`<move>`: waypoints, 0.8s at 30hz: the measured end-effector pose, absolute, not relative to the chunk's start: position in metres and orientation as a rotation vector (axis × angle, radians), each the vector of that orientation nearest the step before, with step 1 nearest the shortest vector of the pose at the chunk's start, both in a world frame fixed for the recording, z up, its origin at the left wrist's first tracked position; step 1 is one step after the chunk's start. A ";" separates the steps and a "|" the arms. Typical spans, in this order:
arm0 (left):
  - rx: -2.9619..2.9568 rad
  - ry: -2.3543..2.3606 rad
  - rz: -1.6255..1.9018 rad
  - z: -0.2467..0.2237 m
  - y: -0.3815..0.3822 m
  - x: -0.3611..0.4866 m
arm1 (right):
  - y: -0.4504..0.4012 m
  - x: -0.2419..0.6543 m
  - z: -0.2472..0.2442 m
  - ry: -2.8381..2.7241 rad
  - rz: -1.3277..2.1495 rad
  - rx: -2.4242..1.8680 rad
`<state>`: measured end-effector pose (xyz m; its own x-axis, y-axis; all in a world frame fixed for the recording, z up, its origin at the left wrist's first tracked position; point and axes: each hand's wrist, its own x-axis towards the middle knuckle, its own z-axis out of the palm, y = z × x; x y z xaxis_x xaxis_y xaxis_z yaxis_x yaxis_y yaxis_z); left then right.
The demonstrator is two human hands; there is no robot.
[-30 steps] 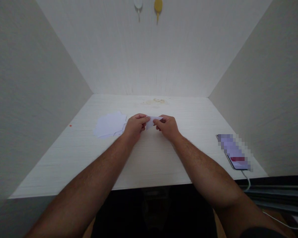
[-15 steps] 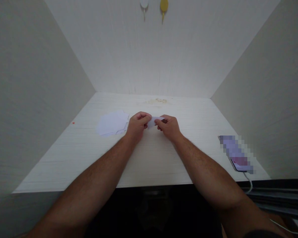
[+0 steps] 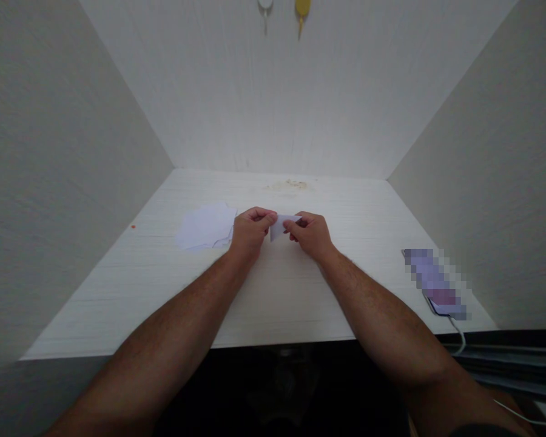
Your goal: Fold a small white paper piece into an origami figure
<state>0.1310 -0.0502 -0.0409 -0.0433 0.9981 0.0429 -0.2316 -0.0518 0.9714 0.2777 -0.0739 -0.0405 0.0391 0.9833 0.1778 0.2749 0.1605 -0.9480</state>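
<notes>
A small folded piece of white paper (image 3: 279, 226), roughly triangular, is held between both hands above the middle of the table. My left hand (image 3: 253, 226) pinches its upper left corner between thumb and fingers. On the right side, my right hand (image 3: 310, 230) grips it, the thumb pressed on its face and the fingers behind. Just left of my left hand lies a loose pile of white paper sheets (image 3: 207, 226), partly hidden by that hand. The fingertips behind the folded paper are hidden.
The white table (image 3: 282, 297) is enclosed by walls at the back and sides. A pixelated phone (image 3: 437, 285) with a white cable (image 3: 460, 340) lies near the right edge. A small orange speck (image 3: 133, 227) is at left. Two hooks, white (image 3: 265, 5) and yellow (image 3: 303, 7), hang on the back wall.
The folded paper has tilted slightly, so more of its face and its lower point shows. Both hands keep their hold in nearly the same place.
</notes>
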 end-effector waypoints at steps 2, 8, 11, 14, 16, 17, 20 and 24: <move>1.116 1.056 1.379 -0.042 -0.051 0.131 | -0.074 0.278 -0.040 -1.416 0.888 -1.324; 1.302 1.105 1.275 -0.042 -0.051 0.126 | -0.073 0.280 -0.036 -1.390 0.862 -1.363; 1.325 1.109 1.263 -0.042 -0.051 0.125 | -0.074 0.280 -0.034 -1.408 0.846 -1.370; 1.283 1.092 1.257 -0.042 -0.051 0.124 | -0.074 0.280 -0.034 -1.396 0.908 -1.329; 1.249 1.065 1.232 -0.043 -0.051 0.124 | -0.074 0.280 -0.034 -1.389 0.982 -1.256; 1.234 1.048 1.224 -0.043 -0.050 0.124 | -0.075 0.280 -0.034 -1.383 1.021 -1.212; 1.227 1.005 1.238 -0.045 -0.050 0.124 | -0.074 0.279 -0.035 -1.344 1.115 -1.116; 1.261 1.045 1.246 -0.046 -0.051 0.126 | -0.073 0.278 -0.037 -1.322 1.117 -1.116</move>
<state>0.1257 -0.0508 -0.0462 0.0835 0.9919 0.0957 -0.0786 -0.0892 0.9929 0.2785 -0.0726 -0.0367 -0.0379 0.9902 0.1346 0.0322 0.1358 -0.9902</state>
